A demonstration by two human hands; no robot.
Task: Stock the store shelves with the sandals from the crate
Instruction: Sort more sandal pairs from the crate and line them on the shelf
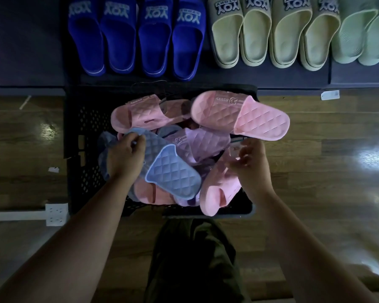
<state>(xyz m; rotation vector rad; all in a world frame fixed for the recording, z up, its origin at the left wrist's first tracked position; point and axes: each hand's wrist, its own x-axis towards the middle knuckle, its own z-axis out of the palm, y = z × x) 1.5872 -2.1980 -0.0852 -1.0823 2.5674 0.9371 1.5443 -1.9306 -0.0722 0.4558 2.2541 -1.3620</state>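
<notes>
- Black perforated crate [83,132] sits on the wood floor [315,171], its far end against the dark shelf [26,51].
- Crate holds a loose heap of quilted sandals: pink, lilac and blue, lying at mixed angles.
- Left hand [125,158] is in the crate, fingers curled onto the near edge of a light blue sandal [173,173] that lies sole-side down on top of the heap. Grip looks closed on the sandal's rim.
- Right hand [249,158] is over the right side of the crate, fingers bent and partly apart; fingertips are blurred. It is at a pink sandal [217,189] tilted on its side against the crate's near right corner. Cannot tell whether it is clamped on it.
- Another pink sandal [241,115] rests across the crate's far right rim, footbed up.
- A lilac sandal [199,143] lies between the two hands.
- Shelf stock: four dark blue slides [136,38] in a row, then four beige slides [271,33], then pale green slides [363,38] at far right, all toes away from camera.
- White power strip [55,214] on the floor left of the crate.
</notes>
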